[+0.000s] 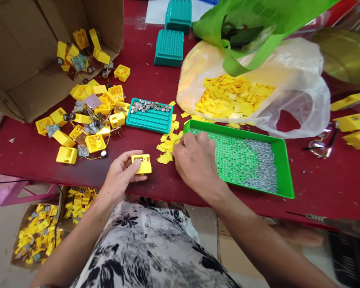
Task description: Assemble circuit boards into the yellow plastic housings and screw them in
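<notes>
Head view | left hand (121, 174) pinches yellow housing (141, 164) | right hand (196, 162) curled by yellow tabs (167, 147), grip unclear

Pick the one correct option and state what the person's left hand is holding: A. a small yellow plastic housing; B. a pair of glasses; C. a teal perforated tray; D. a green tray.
A. The left hand grips the small yellow plastic housing, with the thumb pressed against its face.
</notes>
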`<state>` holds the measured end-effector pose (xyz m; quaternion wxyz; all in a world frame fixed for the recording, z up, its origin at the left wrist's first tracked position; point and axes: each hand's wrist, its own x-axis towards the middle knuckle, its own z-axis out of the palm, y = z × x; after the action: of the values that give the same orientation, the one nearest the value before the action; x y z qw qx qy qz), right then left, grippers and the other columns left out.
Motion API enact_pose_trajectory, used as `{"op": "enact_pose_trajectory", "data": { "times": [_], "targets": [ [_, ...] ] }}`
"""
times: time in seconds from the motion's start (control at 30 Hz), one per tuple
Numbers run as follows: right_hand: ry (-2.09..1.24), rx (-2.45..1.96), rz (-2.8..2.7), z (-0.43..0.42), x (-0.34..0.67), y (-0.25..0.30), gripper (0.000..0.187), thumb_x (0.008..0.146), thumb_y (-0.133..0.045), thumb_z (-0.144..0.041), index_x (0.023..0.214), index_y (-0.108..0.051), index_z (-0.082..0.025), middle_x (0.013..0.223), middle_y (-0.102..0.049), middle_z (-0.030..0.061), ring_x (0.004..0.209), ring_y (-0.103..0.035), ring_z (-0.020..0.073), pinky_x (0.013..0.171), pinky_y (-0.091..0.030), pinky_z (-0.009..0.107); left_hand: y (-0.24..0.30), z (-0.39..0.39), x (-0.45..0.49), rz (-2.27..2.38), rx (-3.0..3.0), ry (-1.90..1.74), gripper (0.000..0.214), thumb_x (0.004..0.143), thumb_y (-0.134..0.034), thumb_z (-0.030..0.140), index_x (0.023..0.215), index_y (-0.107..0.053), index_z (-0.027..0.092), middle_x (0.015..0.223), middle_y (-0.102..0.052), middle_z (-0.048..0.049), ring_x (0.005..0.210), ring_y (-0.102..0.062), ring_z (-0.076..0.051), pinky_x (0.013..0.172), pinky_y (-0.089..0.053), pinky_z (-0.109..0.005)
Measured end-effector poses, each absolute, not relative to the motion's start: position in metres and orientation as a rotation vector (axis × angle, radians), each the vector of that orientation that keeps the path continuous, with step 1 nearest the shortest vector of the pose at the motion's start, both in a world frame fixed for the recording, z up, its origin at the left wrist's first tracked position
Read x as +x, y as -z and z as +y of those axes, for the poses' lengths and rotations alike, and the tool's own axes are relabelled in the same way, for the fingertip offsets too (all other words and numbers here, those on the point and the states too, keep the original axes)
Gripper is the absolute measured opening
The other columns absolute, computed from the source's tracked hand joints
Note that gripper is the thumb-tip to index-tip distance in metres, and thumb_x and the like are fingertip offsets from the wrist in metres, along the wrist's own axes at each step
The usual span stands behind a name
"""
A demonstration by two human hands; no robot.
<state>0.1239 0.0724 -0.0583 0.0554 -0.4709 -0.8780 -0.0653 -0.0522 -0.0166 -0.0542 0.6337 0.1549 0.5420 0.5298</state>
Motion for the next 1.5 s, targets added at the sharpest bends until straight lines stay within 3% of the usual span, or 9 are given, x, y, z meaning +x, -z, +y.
{"op": "enact_pose_trajectory", "data": {
  "times": [0.2, 0.37, 0.53, 0.67, 0.9, 1.1, 1.33, 1.5],
  "targets": [
    [0.250, -1.340, -2.603, 0.071, 0.103, 0.070, 0.032, 0.088, -0.042, -0.004, 0.068, -0.064, -0.015, 0.085, -0.058, 0.0150, 0.084, -0.042, 0.0270, 0.065, -0.026, 0.039, 0.055, -0.016, -0.046, 1.230, 0.381, -1.134, 0.034, 0.076, -0.076, 0.027, 0.107, -0.066, 0.017, 0.094, -0.069, -0.0052, 0.081, -0.069, -0.017, 0.061, -0.059, -0.024],
    [-0.076, -1.203, -2.448, 0.093, 0.094, 0.085, 0.029, 0.091, -0.043, -0.011, 0.071, -0.064, -0.015, 0.081, -0.063, 0.0124, 0.078, -0.048, 0.0246, 0.066, -0.033, 0.037, 0.054, -0.004, -0.036, 1.161, 0.437, -0.926, 0.025, 0.079, -0.073, 0.020, 0.103, -0.067, 0.013, 0.093, -0.067, -0.0065, 0.078, -0.068, -0.015, 0.060, -0.059, -0.023],
    [-0.135, -1.169, -2.280, 0.086, 0.106, 0.077, 0.022, 0.096, -0.043, -0.016, 0.090, -0.064, -0.014, 0.082, -0.069, 0.0074, 0.075, -0.059, 0.0193, 0.070, -0.044, 0.032, 0.057, 0.019, -0.032, 1.170, 0.385, -1.042, 0.021, 0.081, -0.067, 0.013, 0.102, -0.067, 0.013, 0.098, -0.067, -0.0078, 0.078, -0.068, -0.014, 0.059, -0.059, -0.022],
    [-0.308, -1.091, -2.015, 0.050, 0.110, 0.068, 0.015, 0.095, -0.045, -0.015, 0.092, -0.060, -0.017, 0.081, -0.070, 0.0040, 0.071, -0.065, 0.0143, 0.067, -0.048, 0.025, 0.057, 0.028, -0.037, 1.220, 0.403, -1.179, 0.022, 0.080, -0.069, 0.016, 0.102, -0.067, 0.014, 0.100, -0.068, -0.0071, 0.079, -0.067, -0.013, 0.061, -0.060, -0.022],
    [-0.371, -1.163, -1.899, 0.041, 0.131, 0.074, 0.012, 0.095, -0.046, -0.015, 0.091, -0.057, -0.019, 0.073, -0.068, 0.0016, 0.064, -0.067, 0.0135, 0.062, -0.050, 0.024, 0.052, 0.016, -0.049, 1.249, 0.414, -1.231, 0.036, 0.075, -0.076, 0.026, 0.108, -0.066, 0.015, 0.108, -0.069, -0.0086, 0.079, -0.072, -0.017, 0.062, -0.060, -0.024],
    [-0.552, -1.310, -1.912, 0.053, 0.136, 0.068, 0.013, 0.090, -0.049, -0.022, 0.084, -0.060, -0.019, 0.073, -0.069, 0.0040, 0.067, -0.069, 0.0179, 0.064, -0.051, 0.029, 0.051, 0.007, -0.044, 1.284, 0.394, -1.195, 0.036, 0.074, -0.077, 0.027, 0.106, -0.066, 0.015, 0.103, -0.069, -0.0076, 0.079, -0.073, -0.018, 0.060, -0.060, -0.023],
    [-1.372, -1.227, -1.585, 0.065, 0.119, 0.059, 0.019, 0.079, -0.062, -0.036, 0.079, -0.062, -0.017, 0.067, -0.068, 0.0029, 0.053, -0.065, 0.0146, 0.049, -0.052, 0.024, 0.053, -0.003, -0.043, 1.333, 0.447, -1.166, 0.036, 0.074, -0.077, 0.029, 0.106, -0.067, 0.016, 0.095, -0.068, -0.0055, 0.082, -0.068, -0.016, 0.062, -0.060, -0.024],
    [-1.556, -1.203, -1.487, 0.069, 0.109, 0.060, 0.023, 0.074, -0.068, -0.034, 0.086, -0.070, -0.014, 0.062, -0.068, 0.0026, 0.050, -0.063, 0.0123, 0.050, -0.054, 0.023, 0.052, -0.009, -0.048, 1.354, 0.487, -1.149, 0.033, 0.076, -0.073, 0.026, 0.106, -0.066, 0.016, 0.094, -0.067, -0.0045, 0.080, -0.064, -0.014, 0.063, -0.059, -0.023]
  ]
}}
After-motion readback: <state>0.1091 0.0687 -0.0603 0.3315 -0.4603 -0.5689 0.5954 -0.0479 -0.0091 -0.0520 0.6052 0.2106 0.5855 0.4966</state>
